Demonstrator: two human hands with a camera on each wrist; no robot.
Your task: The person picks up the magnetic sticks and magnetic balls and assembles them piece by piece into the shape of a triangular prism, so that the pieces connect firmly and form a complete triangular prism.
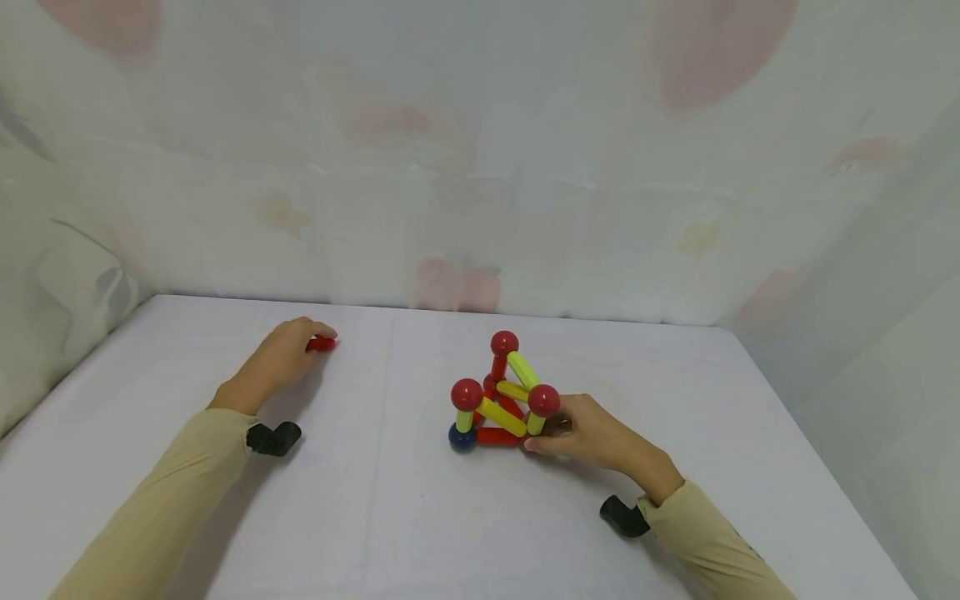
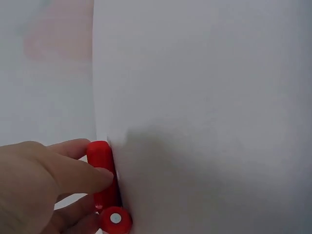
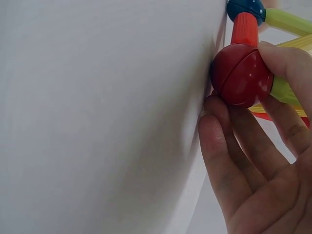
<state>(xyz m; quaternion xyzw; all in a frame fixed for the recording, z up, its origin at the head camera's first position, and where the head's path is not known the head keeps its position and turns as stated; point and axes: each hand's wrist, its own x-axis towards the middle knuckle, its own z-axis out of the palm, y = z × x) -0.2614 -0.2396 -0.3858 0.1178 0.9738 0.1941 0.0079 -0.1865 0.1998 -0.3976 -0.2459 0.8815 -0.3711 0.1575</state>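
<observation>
My left hand is at the far left of the table and pinches a red magnetic rod between thumb and fingers. Below it, by the lower fingers, shows a red rod end with a silvery disc. Right of the middle stands a prism-like frame of magnetic rods and balls, with red balls on top, yellow rods between them and a dark blue ball at a lower corner. My right hand grips the frame's lower right red ball; fingers partly hide that corner.
A white cloth covers the table. Behind it hangs a pale patterned curtain, and the same cloth is at both sides. Black wrist devices sit at both cuffs.
</observation>
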